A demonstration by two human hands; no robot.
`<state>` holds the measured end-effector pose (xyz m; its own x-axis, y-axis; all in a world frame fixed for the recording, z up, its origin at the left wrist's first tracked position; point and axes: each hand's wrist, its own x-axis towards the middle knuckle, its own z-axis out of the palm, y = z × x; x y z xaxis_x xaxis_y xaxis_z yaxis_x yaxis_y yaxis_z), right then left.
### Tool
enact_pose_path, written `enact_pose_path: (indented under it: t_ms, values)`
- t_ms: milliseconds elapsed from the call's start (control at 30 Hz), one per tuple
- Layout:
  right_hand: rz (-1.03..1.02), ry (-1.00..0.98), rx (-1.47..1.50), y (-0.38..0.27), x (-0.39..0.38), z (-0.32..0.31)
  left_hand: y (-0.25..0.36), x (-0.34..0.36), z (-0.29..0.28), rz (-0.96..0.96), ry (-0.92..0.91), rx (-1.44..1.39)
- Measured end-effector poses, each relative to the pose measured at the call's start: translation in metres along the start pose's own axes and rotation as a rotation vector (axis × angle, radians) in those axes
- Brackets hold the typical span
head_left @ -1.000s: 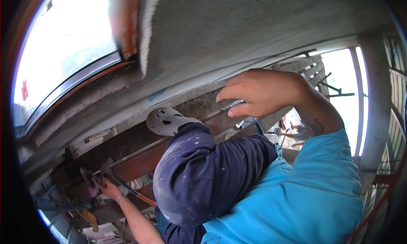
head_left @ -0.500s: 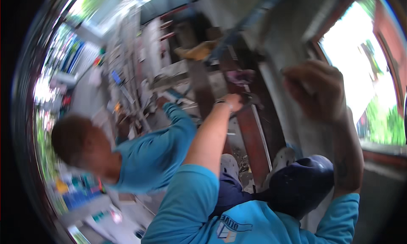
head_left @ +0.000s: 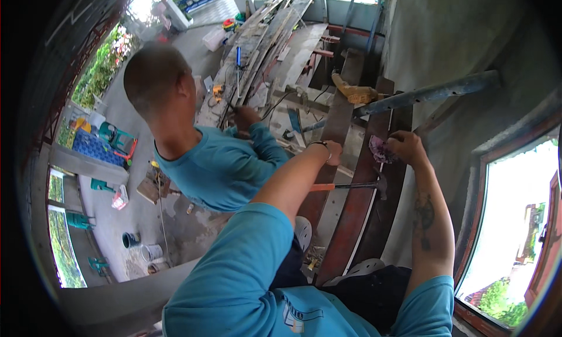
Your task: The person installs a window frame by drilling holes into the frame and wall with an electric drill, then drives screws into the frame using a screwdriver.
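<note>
Just beyond the hammer's (head_left: 355, 185) head: crumpled purplish cloth (head_left: 380, 150), kind of fabric not clear. Right hand (head_left: 408, 147) is on its right edge, fingers bent, tips touching it; can't tell if they're pinching it or only resting there.

Left hand (head_left: 333, 153) is beyond the hammer's handle side, back of hand up, fingers curled under and hidden. Can't tell if it's holding anything. Bracelet (head_left: 319, 143) on that wrist.

Hammer: orange handle, dark shaft, head to the right. It lies crosswise over the red-brown planks (head_left: 349, 229), handle end just beside the left forearm.

Writing: shirt print (head_left: 294, 317) on the near side of the hammer, lettering plus a line emblem, skewed by folds and small.

Farther beyond the hammer: blue-grey pipe (head_left: 436, 94), slanting over the planks, and a yellow-tan item (head_left: 355, 92) next to its lower end, kind unclear.

Left of the hammer: co-worker (head_left: 213, 170) in a blue long-sleeved top, bent forward, head turned away. Near side of the hammer: pale perforated clogs (head_left: 303, 233) on the wearer's feet. Right of it, well apart: window frame (head_left: 479, 202).
</note>
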<state>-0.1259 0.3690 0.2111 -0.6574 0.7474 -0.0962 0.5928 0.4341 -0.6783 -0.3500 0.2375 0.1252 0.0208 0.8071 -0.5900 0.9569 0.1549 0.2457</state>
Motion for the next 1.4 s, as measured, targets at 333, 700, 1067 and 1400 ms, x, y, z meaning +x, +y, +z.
enact_pose_path:
  t_ms: [333,700,1067,1400]
  values:
    - [0.39,-0.119,0.165,0.112,-0.013,0.029,0.061,-0.074,-0.085,0.187,0.27,0.051]
    - [0.294,-0.147,0.359,0.079,0.012,0.067,0.01,-0.033,-0.037,-0.001,0.089,-0.087]
    - [0.408,-0.273,1.109,0.041,0.136,0.137,-0.039,0.119,0.113,-0.714,0.077,-0.665]
    - [1.079,0.594,1.563,0.061,0.357,0.225,-0.036,0.117,0.116,-0.656,0.172,-0.737]
